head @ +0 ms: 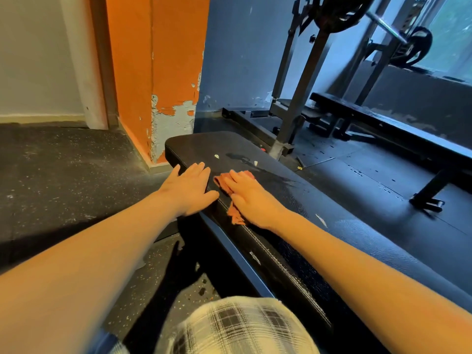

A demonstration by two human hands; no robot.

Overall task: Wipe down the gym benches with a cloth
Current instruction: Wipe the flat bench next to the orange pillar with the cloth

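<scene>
A long black padded gym bench [344, 233] runs from the lower right toward the orange pillar. My right hand [249, 198] lies flat with straight fingers on an orange cloth [233, 214], pressing it onto the bench top near the left edge. My left hand [190, 189] rests flat and open on the bench's left edge, just beside the cloth. A wet streak [242, 159] and small white scraps [217, 156] lie on the pad beyond my hands. Another white scrap [321, 220] sits to the right of my right wrist.
A second black bench [388, 126] stands at the right by the window. A barbell rack [304, 80] with weight plates rises behind the first bench. An orange pillar [155, 72] with peeling paint stands close to the bench's far end. Speckled rubber floor [63, 175] lies to the left.
</scene>
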